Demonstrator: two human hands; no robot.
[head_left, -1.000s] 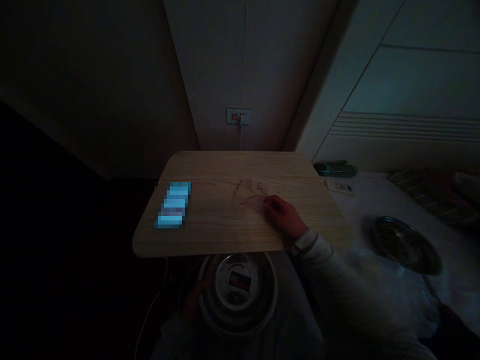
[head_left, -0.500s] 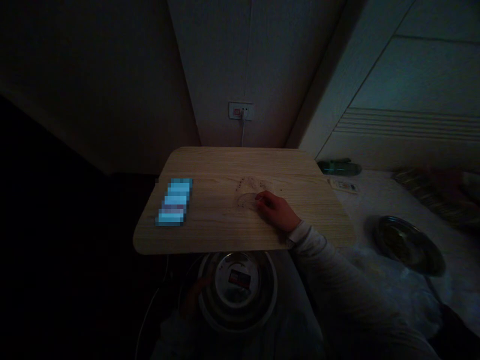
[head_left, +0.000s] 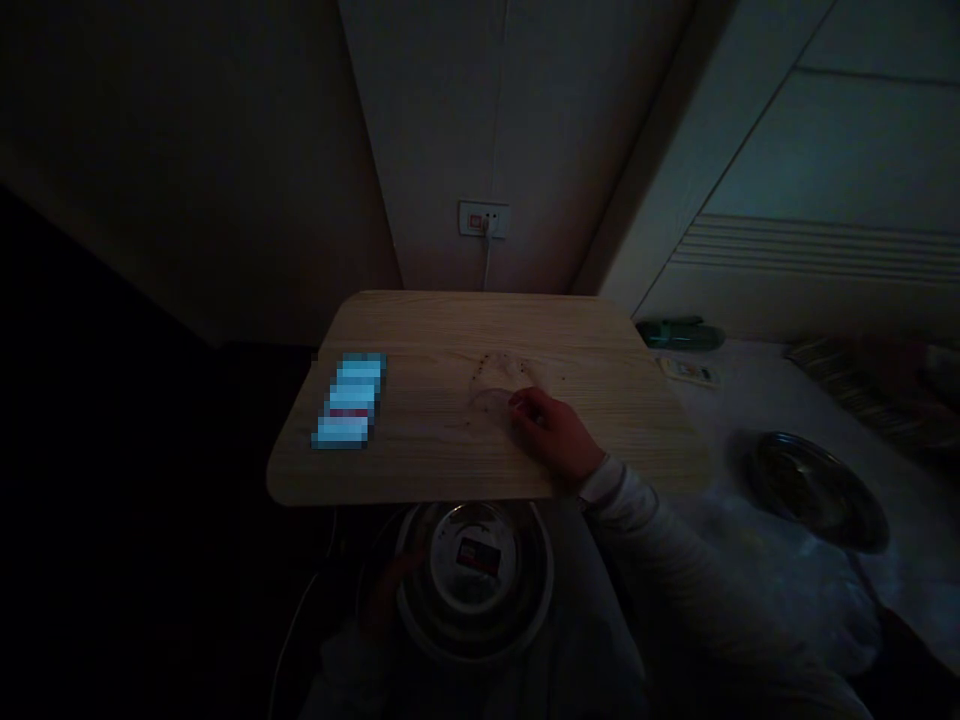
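Note:
My right hand [head_left: 556, 432] is over the wooden tabletop [head_left: 420, 330], fingers pinched at the edge of a clear, thin, round-edged piece [head_left: 487, 400] that looks like plastic; its kind is hard to make out. Small dark specks lie on and around it. Below the table's near edge, a shiny metal basin [head_left: 474, 640] rests at my lap, a dark-and-red label on its round middle. In deep shadow, my left hand [head_left: 386, 595] holds the basin's left rim; part of its fingers is hidden.
A lit phone [head_left: 351, 400], blurred out, lies on the table's left side. Behind is a wall socket [head_left: 484, 218] with a plugged-in cable. To the right are a green bottle [head_left: 681, 334], a pale card-like object [head_left: 688, 372], a metal plate [head_left: 819, 492] and a clear plastic bag [head_left: 810, 590].
My right hand has shifted very slightly, still at the edge of the clear piece, and some specks on the table lie differently. My left hand and the basin have not visibly moved.

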